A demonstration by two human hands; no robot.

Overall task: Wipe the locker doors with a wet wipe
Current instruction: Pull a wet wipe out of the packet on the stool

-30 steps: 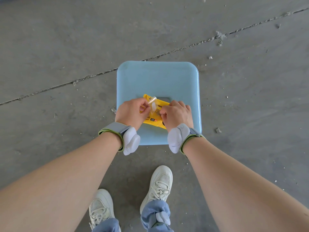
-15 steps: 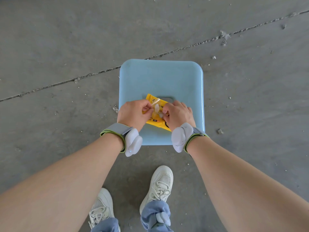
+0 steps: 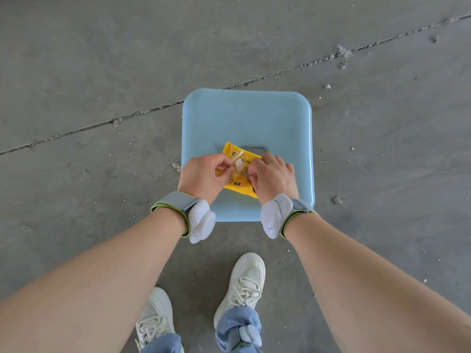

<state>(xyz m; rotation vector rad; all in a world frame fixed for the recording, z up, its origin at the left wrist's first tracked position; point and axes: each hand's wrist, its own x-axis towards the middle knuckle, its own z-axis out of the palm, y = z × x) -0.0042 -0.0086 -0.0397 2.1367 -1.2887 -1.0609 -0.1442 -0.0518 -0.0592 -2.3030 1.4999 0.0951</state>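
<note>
A yellow wet wipe pack (image 3: 238, 154) lies on a light blue plastic stool (image 3: 244, 115). My left hand (image 3: 204, 175) pinches the pack's clear flap and holds its left side. My right hand (image 3: 274, 175) grips the pack's right end, fingers curled at the opening. A bit of white wipe (image 3: 239, 164) shows between the two hands. No locker doors are in view.
The stool stands on a grey concrete floor (image 3: 102, 72) with a long crack and scattered grit. My two white sneakers (image 3: 246, 284) are just in front of the stool. Both wrists carry grey bands with white pods.
The clear flap, raised a second ago, now lies lower over the pack. Both hands stay at the opening, and the white wipe tip shows between them.
</note>
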